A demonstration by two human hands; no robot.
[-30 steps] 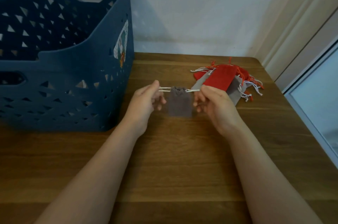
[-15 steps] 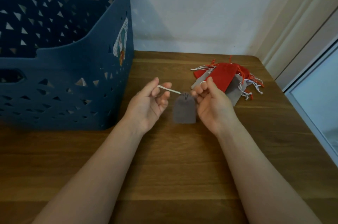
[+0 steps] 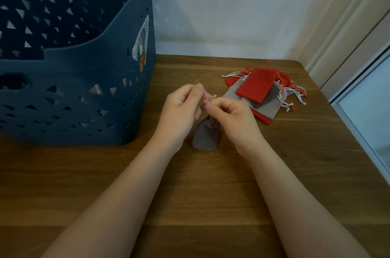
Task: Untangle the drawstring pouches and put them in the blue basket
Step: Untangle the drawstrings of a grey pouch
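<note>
grey pouch (image 3: 205, 136) hangs just above the wooden table (image 3: 190, 184) at the middle of the view, dangling from its white drawstring (image 3: 209, 99), which runs up between the two hands. the left hand (image 3: 179, 114) sits at about 9 o'clock from the string, its thumb and forefinger pinching the cord's upper end; the right hand (image 3: 234, 118) sits at about 3 o'clock, fingers curled in and pinching the same cord just beside the left's pinch. the two hands are nearly touching. whether there is a knot between the fingertips is too small to tell.

the blue basket (image 3: 101, 97) stands at 9 to 10 o'clock from the hands, its near wall close to the left hand. a pile of red and grey pouches (image 3: 259, 91) with loose white and red cords lies at 2 o'clock, near the right hand.

the pouch looks very light and limp, soft cloth with no shape of its own, so it should swing and twist freely under the cord. the string is thin and likely slips through a loose pinch, so a firm fingertip hold on the cord near the gathered mouth seems best. for the carry to the basket, the cloth body itself would give a surer hold than the cord. nothing here looks fragile.
</note>
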